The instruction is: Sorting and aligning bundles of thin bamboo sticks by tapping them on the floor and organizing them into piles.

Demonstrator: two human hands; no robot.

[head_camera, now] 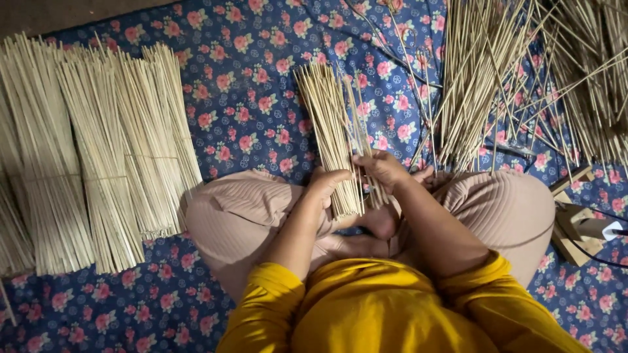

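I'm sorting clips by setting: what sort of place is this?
Probably a home floor workspace for stick handicraft. The person sits cross-legged on a floral cloth, tied stick bundles lie on one side, a loose stick pile on the other.

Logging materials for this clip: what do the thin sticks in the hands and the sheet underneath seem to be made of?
The stick bundle looks like pale split bamboo or wood: matte, straw-coloured, straight and stiff. The floral sheet looks like woven cloth: soft, unglossy, printed with pink flowers on navy.
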